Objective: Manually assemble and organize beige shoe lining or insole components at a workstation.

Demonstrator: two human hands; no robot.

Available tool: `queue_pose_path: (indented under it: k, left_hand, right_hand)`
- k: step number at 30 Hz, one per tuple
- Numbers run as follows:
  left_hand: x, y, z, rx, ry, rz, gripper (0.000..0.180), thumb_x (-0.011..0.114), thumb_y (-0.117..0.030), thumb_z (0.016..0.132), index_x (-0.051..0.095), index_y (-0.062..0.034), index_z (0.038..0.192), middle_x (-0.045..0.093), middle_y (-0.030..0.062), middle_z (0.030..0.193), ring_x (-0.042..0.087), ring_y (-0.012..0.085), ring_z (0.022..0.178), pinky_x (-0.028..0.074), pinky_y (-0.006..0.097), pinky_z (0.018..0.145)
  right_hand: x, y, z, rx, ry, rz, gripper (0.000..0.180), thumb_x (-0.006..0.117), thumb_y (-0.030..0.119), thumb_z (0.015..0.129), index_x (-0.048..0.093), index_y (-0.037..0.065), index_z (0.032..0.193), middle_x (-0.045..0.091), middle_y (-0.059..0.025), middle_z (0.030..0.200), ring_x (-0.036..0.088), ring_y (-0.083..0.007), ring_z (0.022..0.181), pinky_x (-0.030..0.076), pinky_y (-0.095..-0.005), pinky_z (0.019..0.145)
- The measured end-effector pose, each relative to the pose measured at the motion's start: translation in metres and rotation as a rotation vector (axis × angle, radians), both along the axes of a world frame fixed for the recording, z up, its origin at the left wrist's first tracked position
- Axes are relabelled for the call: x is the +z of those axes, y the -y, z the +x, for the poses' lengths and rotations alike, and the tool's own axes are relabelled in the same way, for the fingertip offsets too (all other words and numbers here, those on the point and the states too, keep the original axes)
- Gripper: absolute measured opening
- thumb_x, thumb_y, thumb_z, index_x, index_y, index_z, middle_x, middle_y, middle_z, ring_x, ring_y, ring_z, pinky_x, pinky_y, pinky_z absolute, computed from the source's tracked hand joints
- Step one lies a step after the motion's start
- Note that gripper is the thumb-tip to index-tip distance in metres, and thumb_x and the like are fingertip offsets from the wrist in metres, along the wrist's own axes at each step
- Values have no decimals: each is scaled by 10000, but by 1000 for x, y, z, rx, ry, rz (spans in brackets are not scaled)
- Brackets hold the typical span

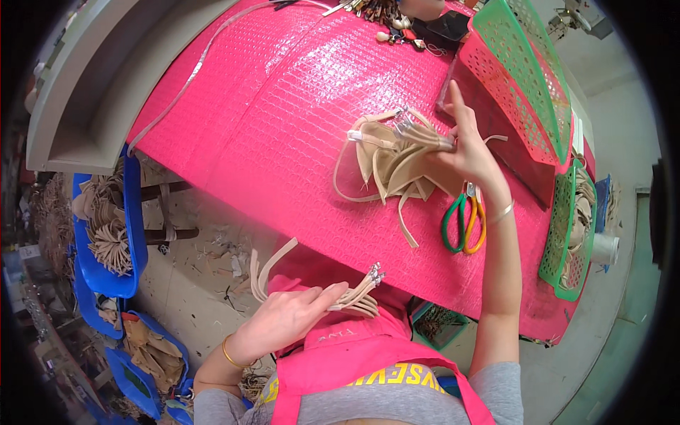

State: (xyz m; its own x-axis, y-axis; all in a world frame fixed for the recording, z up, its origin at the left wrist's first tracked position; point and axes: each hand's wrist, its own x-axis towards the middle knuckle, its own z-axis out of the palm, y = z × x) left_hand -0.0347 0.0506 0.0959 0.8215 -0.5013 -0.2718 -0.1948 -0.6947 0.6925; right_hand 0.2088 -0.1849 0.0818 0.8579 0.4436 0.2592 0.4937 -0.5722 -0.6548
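My left hand is low over my pink apron, its fingers closed round a bundle of beige straps with small metal fittings at one end. The loose strap ends stick up beside the wrist. Above the pink table, my right hand has its index finger stretched out, while its other fingers close on a stack of beige straps with metal ends. Flat beige pieces with thin trailing straps lie under and beside that stack. Scissors with green and orange handles rest by my right wrist, their blades mostly hidden.
A pink-covered table fills the middle. Green and red mesh baskets stand at the far right, above a green basket of beige pieces. Blue bins of beige pieces are at the left, near a grey shelf.
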Motion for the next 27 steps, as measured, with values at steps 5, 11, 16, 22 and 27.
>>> queue_pose_path:
  k: [5, 11, 16, 22, 27]
  left_hand:
    - [-4, 3, 2, -8, 166, -66, 439, 493, -56, 727, 417, -46, 1160, 524, 92, 689, 562, 229, 566, 457, 323, 457]
    - [-8, -4, -8, 47, 158, -51, 459, 490, -46, 717, 408, -37, 1168, 526, 97, 692, 563, 230, 566, 457, 322, 458]
    - [3, -2, 4, -36, 107, -65, 495, 493, -39, 702, 387, -33, 1186, 519, 104, 687, 564, 242, 571, 458, 329, 473]
    - [50, -17, 22, 182, -51, -241, 517, 565, -55, 700, 407, -36, 1191, 592, 150, 888, 594, 276, 712, 480, 331, 644]
    - [56, -13, 86, 301, -61, -531, 358, 560, -137, 742, 503, 31, 1053, 604, 117, 833, 597, 172, 686, 451, 261, 606]
  right_hand:
    - [-5, 20, 27, 40, -444, -265, 473, 660, 127, 608, 508, 1, 1038, 519, -132, 840, 524, -177, 816, 411, -297, 736]
    - [44, 37, 3, 387, -381, -163, 313, 637, 96, 608, 565, -24, 888, 496, -122, 1037, 510, -181, 892, 405, -283, 778]
    - [25, -37, 20, 795, -425, -248, 284, 610, 76, 621, 546, -1, 886, 488, -109, 1092, 505, -243, 956, 410, -303, 788]
    - [32, 0, 2, 752, -89, -428, 272, 620, 76, 603, 519, 7, 845, 510, -102, 924, 506, -274, 833, 412, -338, 738]
    - [92, 61, -34, 466, -332, -284, 322, 566, -44, 534, 527, -17, 852, 492, -99, 891, 510, -227, 821, 394, -287, 733]
